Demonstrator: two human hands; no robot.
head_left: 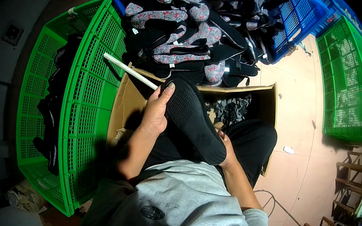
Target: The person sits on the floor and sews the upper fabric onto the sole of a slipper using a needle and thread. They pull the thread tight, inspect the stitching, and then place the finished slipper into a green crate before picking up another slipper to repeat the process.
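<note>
Above my lap I hold a black shoe (193, 123) with its textured sole facing up. My left hand (158, 109) is closed on its far end, thumb laid along the edge of the sole. A pale stick (128, 70) juts out to the left beside the left fingers; whether they grip it too I cannot tell. My right hand (228, 151) is closed around the near end of the shoe, its fingers partly hidden beneath. Below the shoe, an open cardboard box (124, 99) contains dark grey scraps (231, 111).
A blue crate (296, 25) heaped with black shoes with floral linings (198, 35) stands ahead. On the left, a green crate (84, 112) has dark items beside it. Another green crate (350, 78) stands far right, with a small wooden rack (351, 180) nearer. A white object (288, 150) lies on the floor.
</note>
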